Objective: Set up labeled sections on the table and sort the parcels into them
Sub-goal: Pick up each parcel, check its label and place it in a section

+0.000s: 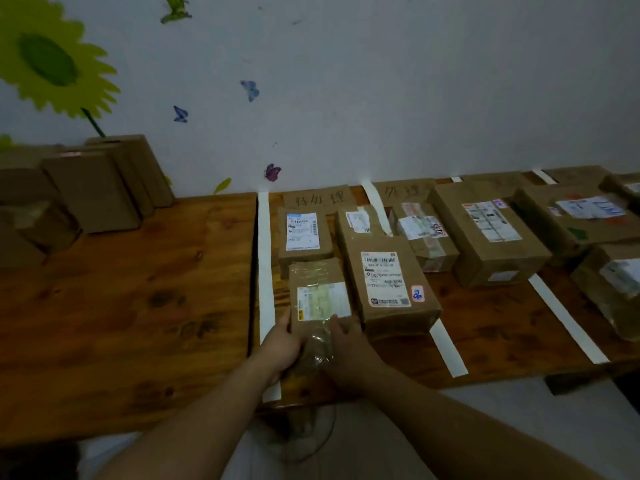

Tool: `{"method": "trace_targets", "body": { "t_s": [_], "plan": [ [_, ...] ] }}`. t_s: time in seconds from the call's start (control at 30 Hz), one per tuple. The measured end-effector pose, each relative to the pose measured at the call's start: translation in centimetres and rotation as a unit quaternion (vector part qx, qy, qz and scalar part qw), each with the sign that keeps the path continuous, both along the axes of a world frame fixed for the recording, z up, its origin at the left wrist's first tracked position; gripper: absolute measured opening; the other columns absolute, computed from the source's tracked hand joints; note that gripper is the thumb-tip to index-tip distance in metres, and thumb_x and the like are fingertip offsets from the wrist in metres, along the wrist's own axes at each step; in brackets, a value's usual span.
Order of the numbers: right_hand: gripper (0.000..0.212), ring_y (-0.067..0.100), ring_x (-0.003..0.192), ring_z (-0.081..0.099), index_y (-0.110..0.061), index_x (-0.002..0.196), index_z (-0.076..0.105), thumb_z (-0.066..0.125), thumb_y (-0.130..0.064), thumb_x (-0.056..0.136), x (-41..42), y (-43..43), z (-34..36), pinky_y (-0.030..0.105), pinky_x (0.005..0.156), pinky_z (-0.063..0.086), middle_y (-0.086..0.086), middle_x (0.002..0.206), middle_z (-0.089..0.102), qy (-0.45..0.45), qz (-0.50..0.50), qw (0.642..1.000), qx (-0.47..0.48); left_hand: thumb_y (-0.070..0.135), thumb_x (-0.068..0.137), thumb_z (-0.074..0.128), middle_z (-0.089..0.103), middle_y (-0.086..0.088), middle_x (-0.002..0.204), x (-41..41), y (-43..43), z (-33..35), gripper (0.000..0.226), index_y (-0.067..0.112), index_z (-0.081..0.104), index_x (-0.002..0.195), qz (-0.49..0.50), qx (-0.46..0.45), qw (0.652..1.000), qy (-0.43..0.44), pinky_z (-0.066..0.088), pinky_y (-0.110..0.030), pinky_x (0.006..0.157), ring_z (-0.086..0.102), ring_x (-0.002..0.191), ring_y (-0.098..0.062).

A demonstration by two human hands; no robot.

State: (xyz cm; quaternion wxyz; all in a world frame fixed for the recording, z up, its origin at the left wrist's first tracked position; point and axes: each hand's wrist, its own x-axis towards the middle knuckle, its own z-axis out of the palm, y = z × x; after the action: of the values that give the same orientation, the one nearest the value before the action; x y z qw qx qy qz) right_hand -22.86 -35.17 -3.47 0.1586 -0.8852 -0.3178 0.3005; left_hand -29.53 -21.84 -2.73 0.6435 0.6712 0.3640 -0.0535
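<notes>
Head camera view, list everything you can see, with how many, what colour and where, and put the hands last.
Parcels: at least eight, brown, in the taped sections on the right.
Held parcel: one, brown, leftmost section, near edge.
Tape strips: at least five, white, running across the table.
Cardboard labels: two readable, brown, by the wall.
Stacked boxes: several, brown, far left.
Table: one, wooden.
Wall stickers: sunflower, butterflies.
Left hand: on the held parcel.
Right hand: on the held parcel.

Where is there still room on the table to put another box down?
Lots of bare wood on the left table, between the stacked boxes and the first white strip. Also bare near the front edge between the later strips. The section under both hands is crowded.
</notes>
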Motion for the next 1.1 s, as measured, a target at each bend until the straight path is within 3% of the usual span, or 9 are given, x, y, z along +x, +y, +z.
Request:
{"method": "trace_targets", "body": {
  "t_s": [0.13,0.23,0.3,0.37,0.43,0.53,0.6,0.73,1.1],
  "plan": [
    [0.09,0.046,0.143,-0.01,-0.009,0.153,-0.004,0.052,-0.046,0.094,0.0,1.0,1.8,0.05,0.117,0.008,0.022,0.157,-0.013,-0.052,0.057,0.993,-0.085,0.016,0.09,0.058,0.054,0.0,0.133,-0.3,1.5,2.3,0.063,0.031,0.03,0.144,-0.078,0.071,0.994,0.033,0.048,-0.033,0.094,0.056,0.112,-0.016],
    [0.094,0.039,0.145,-0.006,-0.013,0.153,0.0,0.056,-0.052,0.089,-0.2,2.9,4.7,0.049,0.116,0.008,0.019,0.159,-0.01,-0.063,0.05,0.995,-0.067,0.025,0.09,0.059,0.045,-0.002,0.141,-1.5,3.9,5.7,0.067,0.027,0.024,0.147,-0.073,0.139,0.985,0.075,0.04,-0.026,0.092,0.046,0.125,-0.022],
    [0.082,0.036,0.146,0.005,-0.018,0.152,0.015,0.057,-0.049,0.088,-0.4,4.8,7.1,0.048,0.115,0.015,0.016,0.16,0.006,-0.078,0.053,0.995,-0.013,0.028,0.091,0.058,0.057,-0.003,0.121,-2.9,6.2,8.2,0.066,0.024,0.024,0.147,-0.06,0.185,0.977,0.09,0.047,-0.027,0.085,0.056,0.111,-0.02],
    [0.077,0.034,0.141,0.022,-0.023,0.147,0.029,0.06,-0.052,0.083,-0.8,7.3,9.8,0.047,0.111,0.027,0.014,0.154,0.024,-0.086,0.08,0.993,0.03,0.029,0.091,0.058,0.059,-0.007,0.107,-4.8,8.9,10.7,0.068,0.023,0.021,0.148,-0.044,0.216,0.971,0.094,0.049,-0.017,0.06,0.062,0.077,-0.009],
    [0.081,0.033,0.135,0.032,-0.025,0.148,0.028,0.059,-0.059,0.082,-1.6,10.3,12.6,0.046,0.108,0.034,0.013,0.152,0.028,-0.074,0.123,0.988,0.05,0.027,0.092,0.058,0.054,-0.008,0.117,-7.2,11.9,13.0,0.067,0.022,0.022,0.147,-0.02,0.236,0.969,0.078,0.042,-0.006,0.049,0.057,0.064,-0.001],
    [0.087,0.032,0.138,0.03,-0.023,0.152,0.02,0.061,-0.058,0.084,-3.7,15.5,15.8,0.041,0.112,0.031,0.011,0.156,0.022,-0.036,0.164,0.983,0.074,0.034,0.091,0.058,0.033,-0.008,0.149,-12.0,16.7,15.6,0.067,0.026,0.024,0.147,0.018,0.286,0.955,0.081,0.039,-0.018,0.082,0.049,0.121,-0.021],
    [0.086,0.031,0.14,0.028,-0.021,0.153,0.021,0.062,-0.055,0.085,-5.8,19.1,17.2,0.039,0.113,0.029,0.012,0.157,0.02,-0.035,0.179,0.98,0.086,0.035,0.09,0.059,0.029,-0.007,0.151,-15.3,20.1,16.6,0.068,0.029,0.024,0.147,0.047,0.296,0.95,0.088,0.037,-0.026,0.089,0.039,0.13,-0.028],
    [0.083,0.029,0.142,0.026,-0.018,0.152,0.023,0.062,-0.052,0.087,-11.5,26.7,18.5,0.037,0.113,0.027,0.01,0.158,0.022,-0.044,0.194,0.975,0.095,0.036,0.088,0.06,0.027,-0.007,0.153,-22.8,27.5,17.7,0.07,0.03,0.022,0.147,0.081,0.324,0.936,0.107,0.031,-0.037,0.106,0.031,0.136,-0.028],
    [0.079,0.031,0.141,0.027,-0.021,0.153,0.019,0.059,-0.049,0.09,-27.0,45.2,18.8,0.04,0.113,0.029,0.009,0.158,0.021,0.012,0.24,0.966,0.096,0.037,0.088,0.061,0.029,-0.009,0.151,-40.7,43.8,19.5,0.074,0.024,0.02,0.148,0.151,0.332,0.921,0.138,0.039,-0.035,0.093,0.042,0.127,-0.028]
  ]
}}
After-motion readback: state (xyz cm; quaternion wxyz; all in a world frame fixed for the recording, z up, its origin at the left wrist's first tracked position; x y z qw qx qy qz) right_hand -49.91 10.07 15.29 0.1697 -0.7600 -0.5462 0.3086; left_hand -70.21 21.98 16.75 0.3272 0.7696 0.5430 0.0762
